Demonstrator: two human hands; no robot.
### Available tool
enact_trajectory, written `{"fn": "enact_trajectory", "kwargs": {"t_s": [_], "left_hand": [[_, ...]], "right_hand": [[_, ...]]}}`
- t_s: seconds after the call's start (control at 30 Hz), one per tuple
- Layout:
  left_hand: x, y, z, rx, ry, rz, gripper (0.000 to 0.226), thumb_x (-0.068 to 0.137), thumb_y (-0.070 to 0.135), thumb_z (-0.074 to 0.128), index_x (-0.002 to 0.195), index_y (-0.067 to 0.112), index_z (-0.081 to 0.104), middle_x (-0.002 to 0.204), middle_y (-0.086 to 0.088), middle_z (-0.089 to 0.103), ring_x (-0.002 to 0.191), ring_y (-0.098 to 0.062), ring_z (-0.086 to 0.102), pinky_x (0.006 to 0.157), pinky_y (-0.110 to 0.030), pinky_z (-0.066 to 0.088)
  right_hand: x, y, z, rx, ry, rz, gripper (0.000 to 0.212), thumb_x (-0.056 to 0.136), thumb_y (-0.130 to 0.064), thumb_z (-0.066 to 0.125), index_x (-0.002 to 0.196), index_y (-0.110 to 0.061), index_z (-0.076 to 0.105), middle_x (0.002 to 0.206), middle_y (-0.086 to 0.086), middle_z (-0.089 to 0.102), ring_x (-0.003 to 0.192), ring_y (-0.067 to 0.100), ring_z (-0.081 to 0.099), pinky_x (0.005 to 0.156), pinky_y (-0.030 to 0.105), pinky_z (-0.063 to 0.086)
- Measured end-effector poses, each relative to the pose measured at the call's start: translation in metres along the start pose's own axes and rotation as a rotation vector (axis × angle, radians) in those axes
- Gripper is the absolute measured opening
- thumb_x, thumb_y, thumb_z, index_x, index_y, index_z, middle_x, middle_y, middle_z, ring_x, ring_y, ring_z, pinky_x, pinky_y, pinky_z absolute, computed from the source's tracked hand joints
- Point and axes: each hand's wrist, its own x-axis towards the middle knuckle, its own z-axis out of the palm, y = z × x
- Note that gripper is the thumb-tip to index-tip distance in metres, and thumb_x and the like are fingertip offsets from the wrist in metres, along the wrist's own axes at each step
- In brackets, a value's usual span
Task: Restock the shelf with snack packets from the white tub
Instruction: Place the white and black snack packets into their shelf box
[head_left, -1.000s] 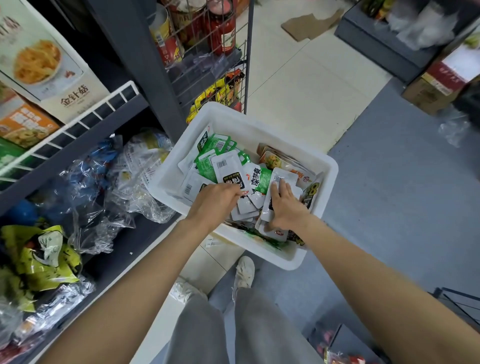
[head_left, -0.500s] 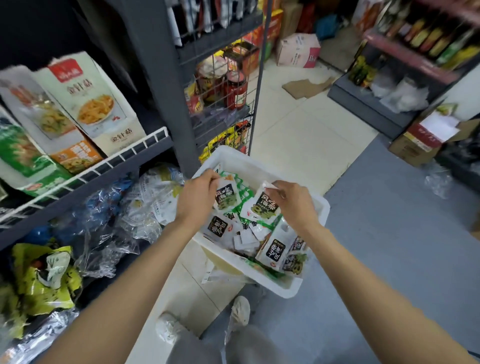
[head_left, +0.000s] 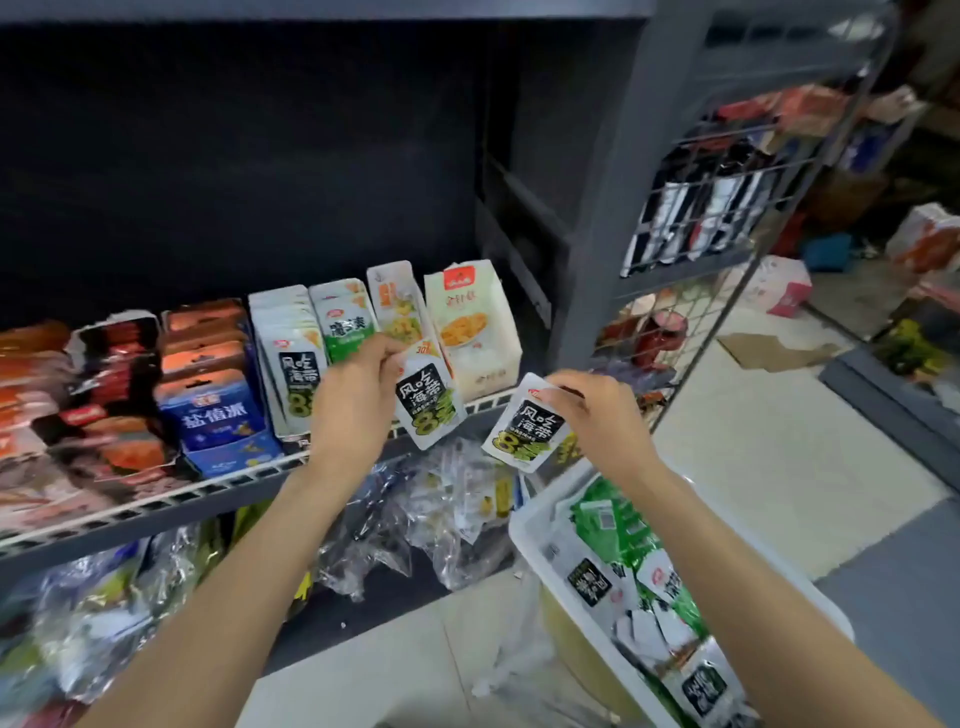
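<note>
We hold two kelp snack packets, one per hand. Left hand (head_left: 353, 400) pinches the left packet (head_left: 428, 410) by its top corner; it hangs in front of the shelf (head_left: 208, 493) edge, just beside the matching kelp stack (head_left: 291, 358) already standing there. Right hand (head_left: 597, 415) pinches the right packet (head_left: 524, 426) by its top edge, above the gap between shelf and white tub (head_left: 524, 540). Tub sits low right, more packets still in it, so restock looks far from done.

Neighbours on the shelf: green-label packets (head_left: 343, 322), a mushroom snack box (head_left: 467, 322) to the right of them, a blue box (head_left: 218, 415) left of the kelp stack. Loose clear bags (head_left: 441, 519) on the lower level.

Risks, as we judge them:
- Corner pinches are weak; a slippery pouch could twist out and drop into the clutter below or onto the floor.
- Kelp stack leans and looks tightly packed; pushing a packet in could tip the front ones over the wire lip.
- Similar white pouches side by side, so easy to slot into the wrong row.
- Frame is motion-blurred; exact finger contact is hard to confirm.
</note>
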Motion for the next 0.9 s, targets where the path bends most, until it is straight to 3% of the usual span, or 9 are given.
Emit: {"fn": "enact_trajectory", "kwargs": {"t_s": [0.1,0.23,0.37,0.53,0.67,0.8,0.9], "left_hand": [[0.018,-0.036,-0.039,0.058,0.13,-0.047,0.016,0.097,0.012,0.048,0.106,0.007,0.06,0.068,-0.011,0.063,0.054,-0.03,0.054,0.049,-0.031,0.035],[0.045,-0.078,-0.072,0.127,0.191,-0.103,0.016,0.097,0.012,0.047,0.104,0.006,0.06,0.063,-0.014,0.061,0.054,-0.032,0.054,0.05,-0.036,0.04],[0.069,-0.111,-0.079,0.163,0.107,-0.087,0.017,0.098,0.016,0.044,0.102,0.011,0.059,0.067,-0.011,0.062,0.059,-0.032,0.058,0.052,-0.04,0.046],[0.092,-0.125,-0.078,0.162,0.019,-0.003,0.018,0.098,0.017,0.043,0.105,0.013,0.059,0.084,-0.011,0.066,0.078,-0.031,0.061,0.061,-0.035,0.041],[0.103,-0.141,-0.079,0.165,-0.03,0.035,0.017,0.097,0.019,0.047,0.107,0.017,0.061,0.087,-0.01,0.065,0.083,-0.03,0.06,0.067,-0.036,0.044],[0.096,-0.149,-0.052,0.238,-0.187,0.09,0.022,0.096,0.018,0.049,0.111,0.018,0.065,0.107,-0.004,0.067,0.104,-0.023,0.054,0.085,-0.036,0.043],[0.093,-0.155,-0.038,0.384,-0.305,0.102,0.026,0.097,0.018,0.046,0.116,0.022,0.062,0.113,-0.001,0.062,0.114,-0.021,0.046,0.094,-0.034,0.034]], "right_hand": [[0.025,-0.034,0.022,0.058,-0.031,-0.054,0.018,0.095,-0.024,0.053,0.097,-0.012,0.067,0.088,0.003,0.07,0.079,0.018,0.063,0.063,0.041,0.047],[0.049,-0.073,0.047,0.101,-0.056,-0.113,0.018,0.095,-0.024,0.052,0.096,-0.013,0.067,0.087,0.004,0.069,0.079,0.019,0.062,0.062,0.037,0.044],[0.065,-0.094,0.07,0.093,-0.06,-0.108,0.016,0.095,-0.026,0.053,0.094,-0.017,0.066,0.081,0.002,0.067,0.075,0.019,0.06,0.061,0.045,0.047],[0.076,-0.11,0.083,0.11,-0.072,-0.09,0.012,0.094,-0.025,0.055,0.092,-0.02,0.066,0.083,0.0,0.068,0.08,0.017,0.062,0.066,0.045,0.05],[0.081,-0.12,0.082,0.123,-0.049,-0.089,0.013,0.094,-0.023,0.055,0.09,-0.017,0.066,0.08,-0.001,0.068,0.078,0.015,0.061,0.063,0.038,0.047],[0.084,-0.135,0.085,0.185,-0.039,-0.095,0.015,0.094,-0.018,0.055,0.083,-0.025,0.062,0.077,-0.012,0.065,0.075,-0.001,0.06,0.054,0.017,0.042],[0.088,-0.144,0.087,0.181,-0.041,-0.103,0.014,0.094,-0.017,0.055,0.087,-0.017,0.067,0.08,-0.005,0.068,0.077,0.002,0.061,0.054,0.022,0.044]]}}
